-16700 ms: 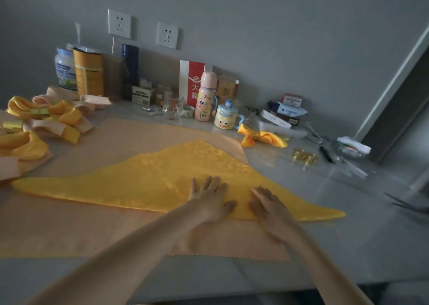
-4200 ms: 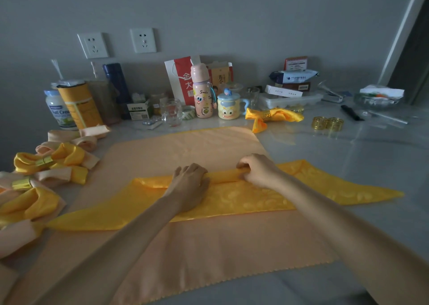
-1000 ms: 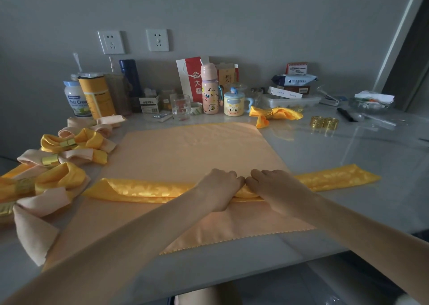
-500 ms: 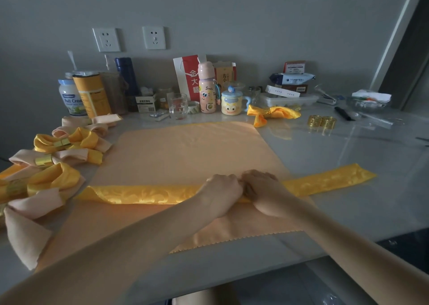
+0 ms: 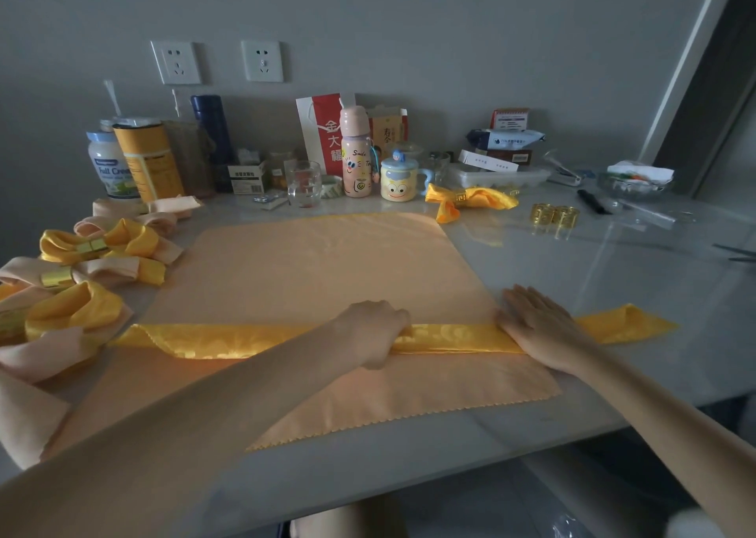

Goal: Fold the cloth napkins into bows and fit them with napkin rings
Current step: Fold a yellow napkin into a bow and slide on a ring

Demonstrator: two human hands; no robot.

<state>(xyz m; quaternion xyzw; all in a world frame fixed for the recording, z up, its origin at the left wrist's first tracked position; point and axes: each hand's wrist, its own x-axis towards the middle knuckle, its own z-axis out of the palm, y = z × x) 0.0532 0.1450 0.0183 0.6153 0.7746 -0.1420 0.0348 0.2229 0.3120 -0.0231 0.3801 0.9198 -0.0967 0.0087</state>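
Change: half a second ago the two hands were pressed close together at the middle of the strip; now they are set apart, and the right hand (image 5: 540, 326) has been slid out toward the right end.
Left hand: the left hand (image 5: 374, 331) is curled, knuckles up, on the middle of the yellow strip (image 5: 245, 339); the strip is pressed down under it; it cannot be told if any cloth is pinched in the fingers.
Right hand: it is laid flat and open, fingers spread, on top of the strip; nothing is gripped by it.
Yellow strip: the napkin is folded into a long thin band; it is laid across the peach cloth (image 5: 323, 263); its right end is stuck out past the cloth onto the table (image 5: 613, 275).
Finished bows: a heap of yellow and peach bows (image 5: 98, 251) is seen at the left; gold rings are fitted on them; one yellow bow (image 5: 470, 201) is laid near the smiley cup (image 5: 399, 179).
Spare rings: two gold napkin rings (image 5: 554, 215) are stood side by side on the table, well apart from both hands.
Back of table: bottles, boxes and a glass (image 5: 303, 183) are lined up along the wall.
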